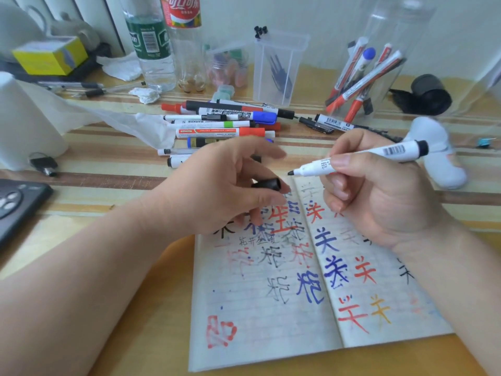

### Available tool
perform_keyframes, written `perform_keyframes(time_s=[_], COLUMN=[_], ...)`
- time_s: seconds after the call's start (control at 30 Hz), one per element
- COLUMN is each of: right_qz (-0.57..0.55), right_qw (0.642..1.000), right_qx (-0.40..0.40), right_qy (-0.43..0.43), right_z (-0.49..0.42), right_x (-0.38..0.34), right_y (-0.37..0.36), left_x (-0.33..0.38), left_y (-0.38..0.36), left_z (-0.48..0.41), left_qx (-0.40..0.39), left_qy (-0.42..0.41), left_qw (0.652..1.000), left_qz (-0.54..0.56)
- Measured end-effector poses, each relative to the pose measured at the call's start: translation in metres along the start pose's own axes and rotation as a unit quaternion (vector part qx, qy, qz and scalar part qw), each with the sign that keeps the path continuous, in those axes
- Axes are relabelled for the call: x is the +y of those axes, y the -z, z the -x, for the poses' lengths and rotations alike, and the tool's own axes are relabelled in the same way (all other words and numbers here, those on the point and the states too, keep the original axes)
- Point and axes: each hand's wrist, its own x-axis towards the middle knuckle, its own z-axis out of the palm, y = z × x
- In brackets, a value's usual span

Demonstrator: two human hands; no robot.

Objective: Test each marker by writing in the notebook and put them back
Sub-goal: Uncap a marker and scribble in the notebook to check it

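Observation:
An open lined notebook (271, 308) lies on the table, covered with red, blue, black and yellow characters. My right hand (379, 196) grips an uncapped white marker (360, 158) with a black tip, the tip pointing left just above the notebook's top edge. My left hand (230, 183) pinches the marker's black cap (267, 184) over the top of the left page. A pile of several markers (222, 123) lies behind my hands. A clear jar (385, 28) at the back right holds several more markers (360, 77).
A clear rectangular container (280, 66) with dark pens stands behind the pile. Two plastic bottles (168, 42) stand at the back, tissue paper (116, 123) and a white roll (24, 126) at left, a black device (16, 204) at the left edge, a white object (439, 156) at right.

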Motion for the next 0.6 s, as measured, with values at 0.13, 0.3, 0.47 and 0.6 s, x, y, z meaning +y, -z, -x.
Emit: perform_keyframes(time_s=[0.13, 0.3, 0.47, 0.6], right_qz=[0.006, 0.018, 0.110, 0.170], right_qw=[1.000, 0.997, 0.989, 0.979], right_qx=[-0.021, -0.058, -0.082, -0.098], right_qy=[0.021, 0.041, 0.061, 0.060], right_z=[0.0005, 0.0014, 0.0040, 0.0054], right_x=[0.0020, 0.0030, 0.0040, -0.0021], right_y=[0.0022, 0.0057, 0.0072, 0.0080], left_x=[-0.0018, -0.0002, -0.0017, -0.0069], left_y=[-0.0020, -0.0012, -0.0018, -0.0020], left_z=[0.0010, 0.0023, 0.0022, 0.0008], left_qx=[-0.008, -0.017, -0.012, -0.015], left_qy=[0.016, 0.000, -0.051, -0.064], left_qw=[0.999, 1.000, 0.999, 0.998], left_qz=[0.041, 0.018, 0.006, -0.012])
